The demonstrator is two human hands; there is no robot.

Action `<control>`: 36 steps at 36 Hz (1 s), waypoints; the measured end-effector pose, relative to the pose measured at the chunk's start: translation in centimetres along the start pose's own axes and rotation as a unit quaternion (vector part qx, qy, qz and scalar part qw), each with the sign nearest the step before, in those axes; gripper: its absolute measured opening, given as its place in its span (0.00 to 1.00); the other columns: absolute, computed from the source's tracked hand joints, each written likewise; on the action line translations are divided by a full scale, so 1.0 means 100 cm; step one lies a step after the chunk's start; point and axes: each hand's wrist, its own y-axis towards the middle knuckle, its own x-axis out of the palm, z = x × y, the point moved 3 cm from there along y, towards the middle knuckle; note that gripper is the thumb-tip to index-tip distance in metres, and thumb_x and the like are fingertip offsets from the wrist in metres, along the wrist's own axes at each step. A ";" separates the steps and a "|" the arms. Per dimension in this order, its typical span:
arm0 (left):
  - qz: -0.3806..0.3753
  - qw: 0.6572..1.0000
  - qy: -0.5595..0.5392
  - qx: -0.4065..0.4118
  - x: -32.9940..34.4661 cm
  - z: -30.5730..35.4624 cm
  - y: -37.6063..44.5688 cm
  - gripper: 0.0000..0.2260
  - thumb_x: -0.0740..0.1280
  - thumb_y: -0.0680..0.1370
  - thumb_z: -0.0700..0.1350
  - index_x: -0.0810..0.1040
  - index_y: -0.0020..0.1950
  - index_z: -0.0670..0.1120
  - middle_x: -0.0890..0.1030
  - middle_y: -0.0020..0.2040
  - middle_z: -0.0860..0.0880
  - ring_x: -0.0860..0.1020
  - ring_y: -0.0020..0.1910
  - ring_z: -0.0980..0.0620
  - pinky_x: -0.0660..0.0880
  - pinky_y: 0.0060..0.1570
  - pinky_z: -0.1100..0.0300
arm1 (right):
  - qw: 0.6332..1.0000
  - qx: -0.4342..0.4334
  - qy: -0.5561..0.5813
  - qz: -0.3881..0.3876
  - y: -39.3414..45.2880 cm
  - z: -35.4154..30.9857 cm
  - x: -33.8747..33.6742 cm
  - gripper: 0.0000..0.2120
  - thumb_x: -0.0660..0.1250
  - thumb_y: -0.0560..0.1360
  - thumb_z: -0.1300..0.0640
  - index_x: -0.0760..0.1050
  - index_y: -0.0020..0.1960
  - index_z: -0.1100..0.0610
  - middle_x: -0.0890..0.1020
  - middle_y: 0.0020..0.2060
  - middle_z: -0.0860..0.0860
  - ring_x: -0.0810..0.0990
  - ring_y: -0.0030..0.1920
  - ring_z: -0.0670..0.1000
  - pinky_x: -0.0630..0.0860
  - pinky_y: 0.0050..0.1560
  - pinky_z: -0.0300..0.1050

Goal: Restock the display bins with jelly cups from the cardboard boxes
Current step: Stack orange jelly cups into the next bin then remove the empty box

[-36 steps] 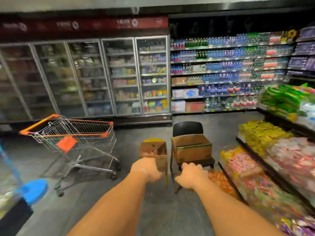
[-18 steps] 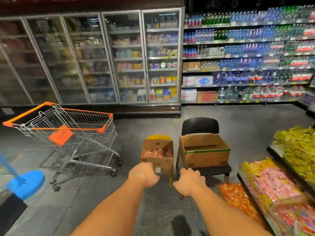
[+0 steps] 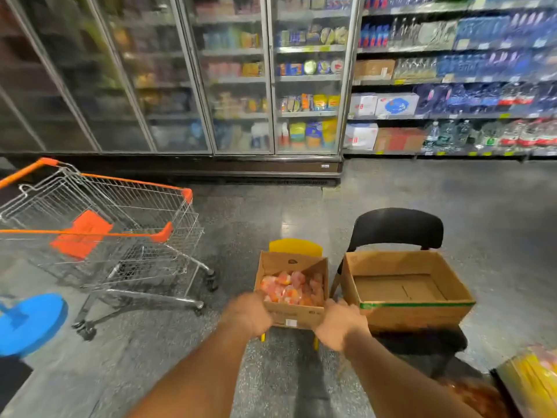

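The 2 hands were nearest; the left hand (image 3: 249, 316) was at the near-left corner of the small cardboard box (image 3: 294, 314) and the right hand (image 3: 339, 325) at its near-right corner, probably so the box could be lifted level from both sides; the hands were blurry, so I could not tell how far the fingers curled or if they held the box yet. The jelly cups (image 3: 291, 289), pink and orange, lay heaped inside it, too many to count; the box sat on 1 yellow chair (image 3: 295, 247), likely to keep it within easy reach. Just beside it, 1 bigger empty box (image 3: 405, 297) sat on 1 black chair (image 3: 396, 229). Off to the left stood 1 shopping cart (image 3: 99, 233). Farthest back were the fridge doors (image 3: 238, 76) and drink shelves (image 3: 458, 76).
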 end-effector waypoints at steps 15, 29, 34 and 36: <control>-0.108 0.993 -0.017 -0.036 0.060 -0.017 0.288 0.26 0.60 0.71 0.60 0.74 0.68 0.55 0.80 0.63 0.50 0.78 0.59 0.46 0.76 0.61 0.53 | 0.995 0.018 -0.009 -0.094 0.295 -0.014 0.021 0.25 0.61 0.77 0.44 0.68 0.71 0.53 0.74 0.64 0.53 0.71 0.65 0.59 0.71 0.64 0.54; -0.129 0.981 0.144 0.031 0.182 -0.035 0.490 0.39 0.69 0.74 0.57 0.53 0.80 0.59 0.67 0.74 0.46 0.65 0.72 0.40 0.66 0.70 0.43 | 0.985 0.044 -0.026 -0.165 0.499 0.001 0.160 0.28 0.63 0.77 0.43 0.63 0.75 0.49 0.70 0.70 0.54 0.68 0.69 0.59 0.70 0.68 0.55; -0.199 0.973 0.106 0.051 0.238 -0.042 0.533 0.32 0.60 0.80 0.63 0.54 0.81 0.56 0.55 0.81 0.48 0.56 0.78 0.39 0.60 0.72 0.35 | 0.980 0.080 -0.008 -0.179 0.541 0.013 0.201 0.25 0.62 0.75 0.44 0.66 0.71 0.46 0.72 0.67 0.53 0.70 0.68 0.59 0.71 0.65 0.61; -0.228 0.966 0.112 0.040 0.254 -0.041 0.541 0.32 0.56 0.81 0.66 0.53 0.82 0.57 0.49 0.83 0.50 0.51 0.80 0.40 0.53 0.74 0.34 | 0.980 0.085 -0.005 -0.181 0.552 0.016 0.212 0.25 0.62 0.75 0.44 0.66 0.71 0.45 0.72 0.67 0.53 0.70 0.68 0.59 0.71 0.65 0.61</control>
